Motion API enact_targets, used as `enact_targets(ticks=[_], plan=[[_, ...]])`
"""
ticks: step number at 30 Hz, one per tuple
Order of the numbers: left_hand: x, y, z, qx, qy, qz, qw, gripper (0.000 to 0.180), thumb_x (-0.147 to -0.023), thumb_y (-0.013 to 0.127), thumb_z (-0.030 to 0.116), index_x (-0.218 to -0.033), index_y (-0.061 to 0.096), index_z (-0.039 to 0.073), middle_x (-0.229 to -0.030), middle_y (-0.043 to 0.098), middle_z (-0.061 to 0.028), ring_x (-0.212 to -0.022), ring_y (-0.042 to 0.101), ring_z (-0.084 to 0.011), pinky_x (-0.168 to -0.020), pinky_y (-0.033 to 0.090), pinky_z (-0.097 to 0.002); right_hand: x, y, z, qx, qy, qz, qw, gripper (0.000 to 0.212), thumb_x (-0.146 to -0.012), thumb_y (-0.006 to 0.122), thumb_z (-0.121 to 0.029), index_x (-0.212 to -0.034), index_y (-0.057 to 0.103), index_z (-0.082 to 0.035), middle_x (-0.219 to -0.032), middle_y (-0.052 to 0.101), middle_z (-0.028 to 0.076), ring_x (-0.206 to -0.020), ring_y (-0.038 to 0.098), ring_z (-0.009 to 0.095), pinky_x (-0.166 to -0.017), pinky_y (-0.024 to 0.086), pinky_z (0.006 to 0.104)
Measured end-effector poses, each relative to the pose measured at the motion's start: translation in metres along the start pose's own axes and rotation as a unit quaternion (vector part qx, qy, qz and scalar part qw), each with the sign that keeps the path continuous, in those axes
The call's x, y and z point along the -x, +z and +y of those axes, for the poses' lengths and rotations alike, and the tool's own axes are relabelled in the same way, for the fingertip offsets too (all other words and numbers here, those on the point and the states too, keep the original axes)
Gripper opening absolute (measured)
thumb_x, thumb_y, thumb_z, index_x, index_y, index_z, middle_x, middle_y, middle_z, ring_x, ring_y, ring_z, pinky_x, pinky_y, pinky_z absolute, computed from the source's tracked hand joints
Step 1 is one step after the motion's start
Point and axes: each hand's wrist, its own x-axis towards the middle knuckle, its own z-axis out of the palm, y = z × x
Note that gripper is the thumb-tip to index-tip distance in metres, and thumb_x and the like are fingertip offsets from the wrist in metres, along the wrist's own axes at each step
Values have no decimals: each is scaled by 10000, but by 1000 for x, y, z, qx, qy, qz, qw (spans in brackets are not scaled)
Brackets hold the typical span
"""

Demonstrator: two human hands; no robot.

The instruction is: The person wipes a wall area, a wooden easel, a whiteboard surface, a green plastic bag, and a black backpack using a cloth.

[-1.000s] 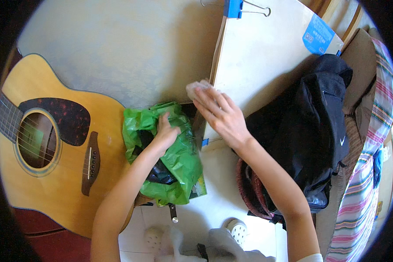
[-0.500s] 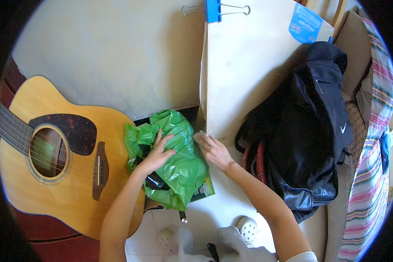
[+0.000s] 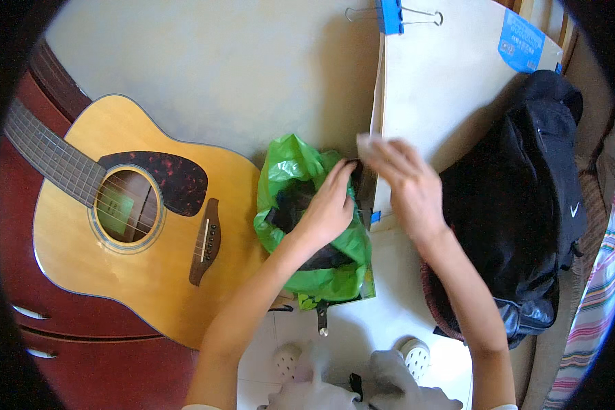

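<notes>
A green plastic bag (image 3: pixel 280 160) stands with its mouth open at the center, dark contents (image 3: pixel 294 201) showing inside. My left hand (image 3: pixel 329 208) reaches over the mouth, its fingers stretched toward the right rim and touching the plastic. To the right of the bag, my right hand (image 3: pixel 410 184) is raised and blurred by motion. Pinched at its fingertips is a small crumpled pale wad (image 3: pixel 369 145), perhaps tissue; its kind is unclear.
An acoustic guitar (image 3: pixel 236 232) lies left of the bag, beside a dark red drawer unit (image 3: pixel 102 369). A pale board (image 3: pixel 444 82) with a blue binder clip (image 3: pixel 390 17) leans behind. At right stands a black backpack (image 3: pixel 506 205), near a striped cloth (image 3: pixel 588 342).
The bag's mouth has been opened, uncovering its dark contents. My left hand has moved to its right rim; my right hand has lifted with the wad. The view has shifted left.
</notes>
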Motion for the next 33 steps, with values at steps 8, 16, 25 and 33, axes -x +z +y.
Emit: enact_targets(ticks=[8,16,25,33], plan=[[64,-39,10,235,-57,307,920,405,-679,384,-5,-1082,341,5,-1135,341,-100,-1079,287,-200,-908,193,-296,33,41,17,-1,-50,12,999,269,-592,481,-54,-850,558,-65,-1087,411,32,-959,406,186,-722,403,253],[139,1,-14,346,-214,395,823,453,-678,353,-36,-1121,270,10,-1155,292,-106,-1068,286,-194,-912,192,-288,94,74,-21,-90,125,-196,968,352,-593,479,0,-934,507,-83,-1093,372,82,-1004,333,246,-688,434,299],[113,30,-35,80,-184,92,975,821,-531,631,95,-1167,125,-27,-1183,194,-223,-1102,218,-309,-914,181,-336,72,42,-50,-235,268,-316,879,760,-614,477,-30,-1221,61,-216,-976,423,188,-894,389,341,-761,366,374],[70,51,-10,59,-84,13,995,778,-510,645,83,-1138,188,30,-1101,303,-205,-1011,338,-315,-856,284,-340,76,37,-46,-185,218,-300,910,267,-577,516,-130,-815,485,-14,-847,504,146,-876,452,295,-720,407,343]])
